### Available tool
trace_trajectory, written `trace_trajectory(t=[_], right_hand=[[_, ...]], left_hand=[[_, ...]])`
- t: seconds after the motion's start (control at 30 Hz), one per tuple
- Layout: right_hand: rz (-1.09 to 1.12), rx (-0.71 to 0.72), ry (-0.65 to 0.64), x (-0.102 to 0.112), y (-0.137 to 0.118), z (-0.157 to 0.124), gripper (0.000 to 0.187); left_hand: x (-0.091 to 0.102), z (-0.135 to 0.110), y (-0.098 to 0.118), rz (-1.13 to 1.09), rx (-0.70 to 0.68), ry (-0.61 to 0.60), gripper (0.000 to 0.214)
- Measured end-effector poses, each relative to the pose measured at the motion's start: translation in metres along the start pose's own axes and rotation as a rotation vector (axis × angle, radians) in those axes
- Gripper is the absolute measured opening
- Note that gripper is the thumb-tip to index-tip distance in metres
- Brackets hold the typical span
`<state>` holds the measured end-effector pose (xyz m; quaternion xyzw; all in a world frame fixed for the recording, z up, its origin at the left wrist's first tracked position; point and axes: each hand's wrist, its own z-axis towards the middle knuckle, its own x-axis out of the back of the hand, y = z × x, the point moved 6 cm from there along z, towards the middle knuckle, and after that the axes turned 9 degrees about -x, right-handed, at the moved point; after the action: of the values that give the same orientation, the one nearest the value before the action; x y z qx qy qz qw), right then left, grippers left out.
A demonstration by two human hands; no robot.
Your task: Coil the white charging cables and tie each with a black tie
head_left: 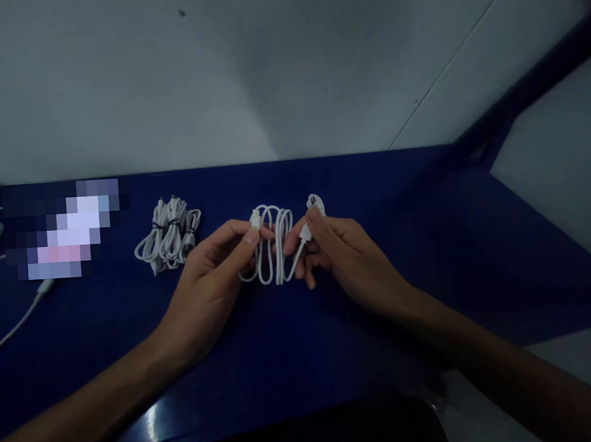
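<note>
A white charging cable (277, 249), loosely coiled, hangs between my two hands above the blue table. My left hand (218, 266) is closed, pinching the cable near a plug between thumb and forefinger. On the other side, my right hand (347, 251) is closed around the coil's right end. A second plug (305, 232) sticks out beside the right fingers, and a small white looped piece with a dark opening (315, 203) shows above the right thumb. Part of the cable is hidden behind the fingers.
Several white cables (169, 235), bundled with black ties, lie left of my hands on the blue table (303, 354). Farther left is a blurred-out bright device (73, 228) with a white cord (16, 325). A pale wall (167, 89) rises behind the table.
</note>
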<state>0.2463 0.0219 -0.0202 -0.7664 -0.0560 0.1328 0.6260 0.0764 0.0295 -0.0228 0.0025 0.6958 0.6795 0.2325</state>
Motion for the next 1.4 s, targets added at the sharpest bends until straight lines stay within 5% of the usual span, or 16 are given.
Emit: trace_trajectory(t=[0.23,1.4], right_hand=[[-0.078,0.012,-0.083,-0.0014,-0.0019,-0.0018,0.020],[-0.201,0.104,-0.007,-0.0050,-0.0094,-0.0054,0.035]], left_hand=[[0.0015,-0.0002,0.0030,-0.021,-0.030,0.021,0.016],[0.0015,-0.0059,-0.0048,-0.023,0.089,0.021,0.021]])
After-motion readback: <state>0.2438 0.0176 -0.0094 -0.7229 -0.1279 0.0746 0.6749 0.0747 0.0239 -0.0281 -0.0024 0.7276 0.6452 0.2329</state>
